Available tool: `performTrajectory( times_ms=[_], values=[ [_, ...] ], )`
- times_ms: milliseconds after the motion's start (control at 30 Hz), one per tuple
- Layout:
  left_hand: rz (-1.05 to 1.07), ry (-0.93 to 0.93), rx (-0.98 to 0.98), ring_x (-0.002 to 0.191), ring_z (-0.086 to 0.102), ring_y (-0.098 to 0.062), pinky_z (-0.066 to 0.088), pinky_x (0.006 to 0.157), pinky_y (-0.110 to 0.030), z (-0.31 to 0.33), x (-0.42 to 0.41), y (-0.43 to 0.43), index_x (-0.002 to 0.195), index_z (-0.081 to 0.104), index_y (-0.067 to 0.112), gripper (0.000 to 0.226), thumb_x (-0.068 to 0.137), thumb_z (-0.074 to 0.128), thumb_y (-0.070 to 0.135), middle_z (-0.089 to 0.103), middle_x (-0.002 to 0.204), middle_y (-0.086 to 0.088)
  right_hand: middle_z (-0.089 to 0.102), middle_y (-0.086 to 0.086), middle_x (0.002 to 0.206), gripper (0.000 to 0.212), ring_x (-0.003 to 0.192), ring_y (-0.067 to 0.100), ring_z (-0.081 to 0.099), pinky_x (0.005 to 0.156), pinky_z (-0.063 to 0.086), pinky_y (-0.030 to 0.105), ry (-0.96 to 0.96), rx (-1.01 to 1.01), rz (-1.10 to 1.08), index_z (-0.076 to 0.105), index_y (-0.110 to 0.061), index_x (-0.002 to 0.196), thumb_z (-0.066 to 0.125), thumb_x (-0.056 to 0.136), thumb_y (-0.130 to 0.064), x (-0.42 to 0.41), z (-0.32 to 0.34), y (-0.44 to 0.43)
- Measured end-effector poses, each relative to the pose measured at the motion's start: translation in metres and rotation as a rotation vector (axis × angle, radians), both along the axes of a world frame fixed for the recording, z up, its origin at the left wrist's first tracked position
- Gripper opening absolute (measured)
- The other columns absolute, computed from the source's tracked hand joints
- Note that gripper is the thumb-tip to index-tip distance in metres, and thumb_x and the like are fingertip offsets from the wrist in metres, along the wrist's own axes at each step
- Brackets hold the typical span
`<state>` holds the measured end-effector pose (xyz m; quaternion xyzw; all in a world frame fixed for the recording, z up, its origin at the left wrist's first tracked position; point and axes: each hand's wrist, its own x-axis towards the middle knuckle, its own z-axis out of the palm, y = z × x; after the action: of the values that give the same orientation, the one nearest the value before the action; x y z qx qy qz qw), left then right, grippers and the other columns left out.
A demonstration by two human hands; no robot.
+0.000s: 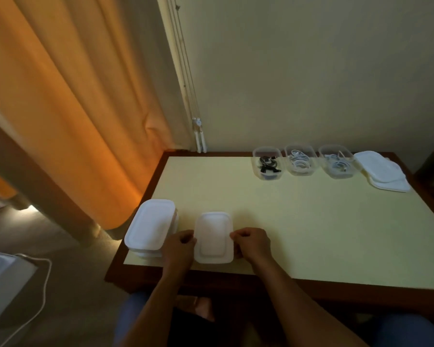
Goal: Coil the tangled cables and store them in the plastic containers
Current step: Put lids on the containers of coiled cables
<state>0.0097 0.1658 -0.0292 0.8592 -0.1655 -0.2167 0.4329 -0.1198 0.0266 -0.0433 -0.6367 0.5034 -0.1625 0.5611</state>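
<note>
A lidded white plastic container (213, 237) sits near the table's front edge. My left hand (179, 249) grips its left side and my right hand (252, 244) grips its right side, fingers curled at the lid's rim. To its left stands a stack of closed white containers (149, 226). At the back of the table are three open clear containers: one with a black cable (268, 166), one with a white cable (300, 161), one with a pale cable (338, 162).
A pile of loose white lids (382, 172) lies at the back right. The cream table (298, 221) has a dark wooden border. An orange curtain (73, 108) hangs to the left. A white cord (44, 284) runs on the floor at lower left.
</note>
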Motion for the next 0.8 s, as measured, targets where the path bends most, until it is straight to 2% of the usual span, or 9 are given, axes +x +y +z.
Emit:
performTrajectory(
  times_ms=[67, 200, 300, 367, 500, 633, 800],
  values=[
    [0.01, -0.021, -0.001, 0.117, 0.062, -0.022, 0.045, 0.105, -0.039, -0.002, 0.0, -0.001, 0.131, 0.067, 0.008, 0.032, 0.1, 0.061, 0.01, 0.069, 0.129, -0.008, 0.075, 0.001, 0.067, 0.007, 0.062, 0.018, 0.074, 0.067, 0.064, 0.04, 0.014, -0.021, 0.009, 0.08, -0.02, 0.077, 0.08, 0.081, -0.025, 0.006, -0.003, -0.002],
    [-0.028, -0.096, 0.03, 0.105, 0.057, -0.013, 0.043, 0.093, -0.028, -0.001, -0.004, -0.007, 0.13, 0.066, 0.006, 0.03, 0.101, 0.056, 0.007, 0.069, 0.124, -0.009, 0.075, 0.004, 0.07, 0.007, 0.056, 0.016, 0.072, 0.053, 0.059, 0.03, 0.011, 0.001, 0.046, 0.079, -0.014, 0.087, 0.076, 0.088, -0.02, 0.0, -0.001, -0.005],
    [-0.038, -0.204, 0.03, 0.118, 0.058, -0.019, 0.042, 0.101, -0.031, 0.0, -0.011, -0.018, 0.132, 0.064, 0.009, 0.032, 0.1, 0.058, 0.009, 0.064, 0.131, -0.008, 0.075, 0.005, 0.073, 0.011, 0.058, 0.019, 0.072, 0.053, 0.058, 0.029, -0.022, -0.026, 0.065, 0.077, -0.012, 0.099, 0.072, 0.091, -0.018, -0.012, 0.0, -0.017],
    [-0.052, -0.302, -0.009, 0.118, 0.055, -0.017, 0.04, 0.099, -0.027, 0.003, -0.017, -0.028, 0.128, 0.064, 0.013, 0.029, 0.099, 0.059, 0.011, 0.061, 0.13, -0.003, 0.075, 0.005, 0.074, 0.015, 0.059, 0.02, 0.072, 0.053, 0.057, 0.029, -0.04, -0.066, 0.064, 0.075, -0.014, 0.105, 0.072, 0.092, -0.019, -0.021, 0.003, -0.031],
    [-0.143, -0.34, -0.112, 0.107, 0.057, -0.011, 0.043, 0.091, -0.022, 0.02, -0.025, -0.064, 0.123, 0.067, 0.016, 0.025, 0.1, 0.061, 0.013, 0.063, 0.12, 0.002, 0.075, -0.001, 0.078, 0.025, 0.064, 0.015, 0.072, 0.07, 0.061, 0.038, -0.021, -0.283, 0.104, 0.073, -0.018, 0.115, 0.073, 0.091, -0.026, -0.037, 0.011, -0.074],
    [-0.259, -0.334, -0.113, 0.096, 0.059, -0.007, 0.039, 0.08, -0.011, 0.028, -0.021, -0.113, 0.121, 0.071, 0.013, 0.024, 0.099, 0.064, 0.016, 0.069, 0.115, -0.002, 0.072, -0.001, 0.089, 0.037, 0.082, 0.017, 0.07, 0.083, 0.055, 0.033, 0.037, -0.506, 0.111, 0.068, -0.019, 0.126, 0.072, 0.091, -0.03, -0.044, 0.025, -0.117],
    [-0.28, -0.165, -0.11, 0.094, 0.063, -0.012, 0.047, 0.082, -0.023, 0.032, -0.005, -0.182, 0.121, 0.07, 0.013, 0.025, 0.098, 0.066, 0.024, 0.072, 0.114, -0.003, 0.071, -0.002, 0.099, 0.05, 0.089, 0.02, 0.068, 0.087, 0.055, 0.039, 0.075, -0.5, 0.044, 0.057, -0.02, 0.139, 0.068, 0.093, -0.034, -0.04, 0.034, -0.175]
  ],
)
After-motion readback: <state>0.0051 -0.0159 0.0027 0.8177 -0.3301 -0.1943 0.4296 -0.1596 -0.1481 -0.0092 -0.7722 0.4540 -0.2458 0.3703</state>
